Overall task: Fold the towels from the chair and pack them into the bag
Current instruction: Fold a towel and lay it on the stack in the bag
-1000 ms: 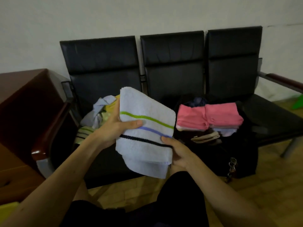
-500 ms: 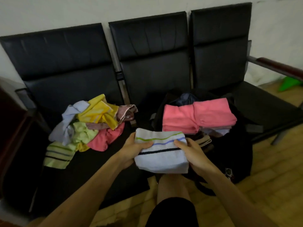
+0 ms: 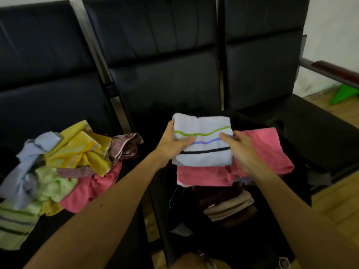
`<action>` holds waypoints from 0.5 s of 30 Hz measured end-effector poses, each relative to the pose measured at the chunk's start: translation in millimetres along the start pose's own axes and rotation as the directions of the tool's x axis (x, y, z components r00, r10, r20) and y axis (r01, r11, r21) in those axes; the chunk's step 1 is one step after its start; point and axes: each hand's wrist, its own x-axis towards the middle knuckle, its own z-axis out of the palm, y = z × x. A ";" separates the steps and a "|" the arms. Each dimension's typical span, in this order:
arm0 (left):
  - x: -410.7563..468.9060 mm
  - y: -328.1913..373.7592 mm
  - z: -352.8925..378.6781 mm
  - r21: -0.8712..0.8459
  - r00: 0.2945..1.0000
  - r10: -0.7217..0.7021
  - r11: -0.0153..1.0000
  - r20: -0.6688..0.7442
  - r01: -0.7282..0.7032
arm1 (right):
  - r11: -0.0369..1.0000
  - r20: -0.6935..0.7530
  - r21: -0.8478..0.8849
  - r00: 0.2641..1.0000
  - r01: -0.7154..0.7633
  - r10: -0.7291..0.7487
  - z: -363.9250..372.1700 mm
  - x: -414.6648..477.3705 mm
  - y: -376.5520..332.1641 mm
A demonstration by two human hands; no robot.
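Observation:
A folded white towel (image 3: pixel 204 155) with a green, a blue and a black stripe is held flat between both hands. My left hand (image 3: pixel 172 145) grips its left edge, thumb on top. My right hand (image 3: pixel 240 150) grips its right edge. The towel hovers over the folded pink towels (image 3: pixel 266 150) stacked in the open black bag (image 3: pixel 291 191) on the middle seat. Folded brown and beige towels (image 3: pixel 229 208) lie lower in the bag. A loose pile of unfolded towels (image 3: pixel 64 166), yellow, green, pink and pale blue, covers the left seat.
Three joined black chairs (image 3: pixel 163 61) stand against a white wall. A wooden armrest (image 3: pixel 334 72) juts out at the right. A green object (image 3: pixel 345 94) lies on the wooden floor (image 3: pixel 334 206) at the far right. My knee shows at the bottom edge.
Both hands carried the folded striped towel forward and to the right, from in front of my lap to above the pink towels in the bag. The camera leaned closer to the chairs.

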 end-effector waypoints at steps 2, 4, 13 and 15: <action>16.2 -23.6 6.6 0.056 1.000 -0.005 0.998 0.010 0.005 | 0.983 -0.036 -0.175 0.997 0.057 -0.064 1.4 9.3 21.1; 23.5 -52.7 13.1 0.189 0.998 -0.046 0.981 0.051 0.035 | 0.944 -0.066 -0.323 0.994 0.060 -0.086 2.3 9.9 48.1; 16.2 -75.0 20.4 0.413 0.975 -0.221 0.891 0.025 0.191 | 0.773 -0.094 -0.633 0.989 0.030 -0.115 20.1 -5.3 68.8; 9.5 -61.5 12.4 0.447 0.972 -0.227 0.876 0.053 0.180 | 0.694 -0.112 -0.713 0.960 0.102 -0.257 21.6 -10.8 65.8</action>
